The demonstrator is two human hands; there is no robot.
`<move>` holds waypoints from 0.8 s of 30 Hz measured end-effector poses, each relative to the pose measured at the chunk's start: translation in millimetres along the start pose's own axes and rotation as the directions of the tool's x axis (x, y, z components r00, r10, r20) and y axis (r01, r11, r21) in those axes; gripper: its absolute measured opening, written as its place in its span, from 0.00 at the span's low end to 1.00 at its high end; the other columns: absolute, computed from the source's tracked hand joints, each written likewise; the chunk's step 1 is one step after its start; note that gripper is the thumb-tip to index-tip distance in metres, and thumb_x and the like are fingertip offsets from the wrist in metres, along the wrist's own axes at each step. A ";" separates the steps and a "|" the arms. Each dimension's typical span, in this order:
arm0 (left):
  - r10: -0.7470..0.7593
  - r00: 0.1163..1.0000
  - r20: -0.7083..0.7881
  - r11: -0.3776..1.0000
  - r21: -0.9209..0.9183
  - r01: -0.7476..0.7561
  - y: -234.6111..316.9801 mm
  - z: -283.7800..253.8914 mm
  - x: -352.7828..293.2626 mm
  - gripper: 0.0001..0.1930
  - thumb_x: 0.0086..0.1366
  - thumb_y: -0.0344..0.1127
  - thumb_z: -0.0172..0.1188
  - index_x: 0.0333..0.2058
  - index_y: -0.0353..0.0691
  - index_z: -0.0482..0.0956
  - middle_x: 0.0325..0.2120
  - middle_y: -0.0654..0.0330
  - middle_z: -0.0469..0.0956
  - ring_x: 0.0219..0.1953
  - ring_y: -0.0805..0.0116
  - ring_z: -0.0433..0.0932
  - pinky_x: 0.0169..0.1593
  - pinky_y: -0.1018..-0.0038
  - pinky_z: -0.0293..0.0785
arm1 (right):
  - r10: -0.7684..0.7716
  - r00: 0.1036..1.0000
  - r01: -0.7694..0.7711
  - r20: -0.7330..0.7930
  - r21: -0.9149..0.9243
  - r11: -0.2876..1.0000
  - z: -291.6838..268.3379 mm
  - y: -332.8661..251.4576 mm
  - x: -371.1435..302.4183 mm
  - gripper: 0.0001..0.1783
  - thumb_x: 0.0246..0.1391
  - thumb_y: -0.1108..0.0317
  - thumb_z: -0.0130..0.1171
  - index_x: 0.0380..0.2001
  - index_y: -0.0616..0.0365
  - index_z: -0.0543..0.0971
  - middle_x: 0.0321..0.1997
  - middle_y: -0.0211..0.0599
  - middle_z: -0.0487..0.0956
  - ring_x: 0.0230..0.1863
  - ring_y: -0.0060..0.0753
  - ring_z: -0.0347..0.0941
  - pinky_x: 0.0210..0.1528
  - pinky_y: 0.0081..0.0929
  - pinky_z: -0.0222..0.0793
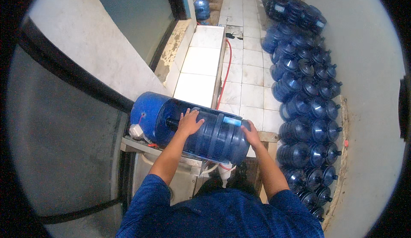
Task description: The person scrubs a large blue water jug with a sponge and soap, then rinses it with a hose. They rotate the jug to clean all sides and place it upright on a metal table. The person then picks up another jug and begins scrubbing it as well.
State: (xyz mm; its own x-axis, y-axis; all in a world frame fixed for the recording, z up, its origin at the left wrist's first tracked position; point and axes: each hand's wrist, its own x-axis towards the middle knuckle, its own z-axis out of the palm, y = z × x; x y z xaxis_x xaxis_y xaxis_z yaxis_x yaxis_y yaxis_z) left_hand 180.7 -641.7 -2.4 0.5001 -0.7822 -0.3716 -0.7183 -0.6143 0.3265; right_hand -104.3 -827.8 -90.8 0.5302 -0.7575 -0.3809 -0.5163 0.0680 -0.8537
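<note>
A large translucent blue water bottle [214, 135] lies on its side in front of me, its neck pointing left into a blue drum [147, 113] with a cut-open side. Spread fingers of my left hand [191, 123] rest flat on the bottle's upper side near the shoulder. At the opposite end, my right hand [252, 134] grips the edge of the bottle's base, its fingers partly hidden. A pale blue label [232, 121] shows on the bottle near that base.
Several rows of stacked blue water bottles [299, 105] line the right wall. One bottle [201, 8] stands far off beside a doorway. A red hose [229, 62] runs along the white tiled ledge [199, 60]. A metal stand [188, 163] supports the drum. Dark-framed glass [72, 122] is at left.
</note>
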 end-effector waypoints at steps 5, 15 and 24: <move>0.019 1.000 -0.021 0.999 0.030 -0.018 -9.0 3.3 2.9 0.35 0.69 0.57 0.54 0.68 0.42 0.66 0.72 0.58 0.60 0.76 0.49 0.49 0.75 0.46 0.45 | -0.145 0.988 0.129 -0.044 -0.261 0.957 0.7 -1.2 -13.9 0.38 0.60 0.43 0.61 0.68 0.49 0.68 0.75 0.69 0.53 0.76 0.68 0.49 0.76 0.53 0.46; 0.094 0.992 -0.088 0.996 -0.002 -0.094 -14.1 7.4 -29.3 0.35 0.69 0.52 0.57 0.68 0.41 0.65 0.72 0.55 0.59 0.75 0.48 0.51 0.74 0.44 0.48 | -0.499 0.864 0.447 -0.065 -0.355 0.821 6.2 8.4 -77.8 0.47 0.55 0.48 0.67 0.71 0.57 0.61 0.77 0.61 0.51 0.77 0.66 0.46 0.76 0.52 0.45; 0.165 0.935 -0.314 0.982 -0.038 -0.186 -31.2 30.0 -21.9 0.30 0.69 0.48 0.59 0.64 0.40 0.71 0.69 0.53 0.64 0.74 0.51 0.56 0.73 0.49 0.52 | 0.133 0.927 -0.375 0.352 0.835 0.403 17.6 120.0 56.7 0.34 0.68 0.45 0.50 0.65 0.61 0.69 0.57 0.43 0.78 0.55 0.38 0.77 0.60 0.38 0.73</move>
State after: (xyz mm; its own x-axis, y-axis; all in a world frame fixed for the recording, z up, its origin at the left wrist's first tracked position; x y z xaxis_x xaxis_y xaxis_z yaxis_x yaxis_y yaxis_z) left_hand 177.7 -602.3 -30.6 0.5013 -0.8650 -0.0206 -0.7797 -0.4620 0.4226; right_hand -124.3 -851.1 -221.1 0.6591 -0.4646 -0.5914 0.1552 0.8534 -0.4975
